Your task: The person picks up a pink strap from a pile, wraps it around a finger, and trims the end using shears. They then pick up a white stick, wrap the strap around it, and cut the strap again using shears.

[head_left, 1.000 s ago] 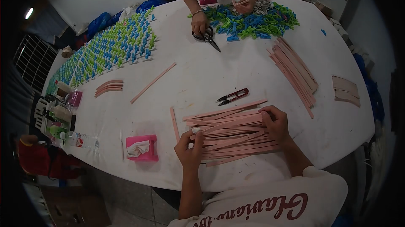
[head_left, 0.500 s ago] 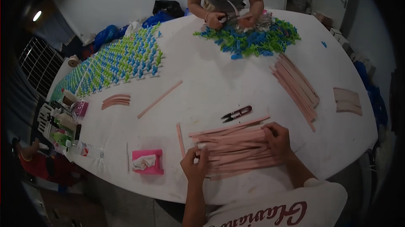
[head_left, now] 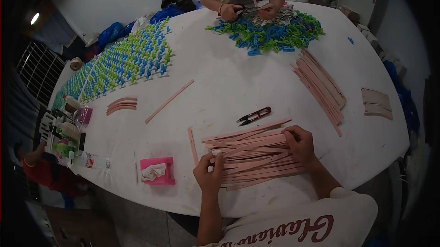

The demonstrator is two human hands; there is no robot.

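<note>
A loose pile of flat pale-pink strips [head_left: 256, 169] lies in front of me, several crossing one another. My left hand [head_left: 209, 170] is closed at the pile's left end, thumb and fingers pinching a pink strip; a small white patch shows at its fingertips. At the right end, my right hand [head_left: 300, 146] is closed too, its fingertips gripping a pink strip. The fingers partly hide the strip ends. Just beyond the pile rest dark thread snips [head_left: 255, 116]. One separate strip [head_left: 192, 146] lies beside my left hand.
Across the white table [head_left: 206, 95], another person's hands hold scissors [head_left: 245, 10] behind a heap of blue and green clips [head_left: 275, 36]. More strips [head_left: 318, 88] lie at right. A pink tissue box [head_left: 169, 172], bottles [head_left: 68, 130] and rows of clips [head_left: 123, 61] are leftward.
The view has shifted slightly, so the table's contents appear a little higher and to the left. Both my hands stay at the ends of the strip pile.
</note>
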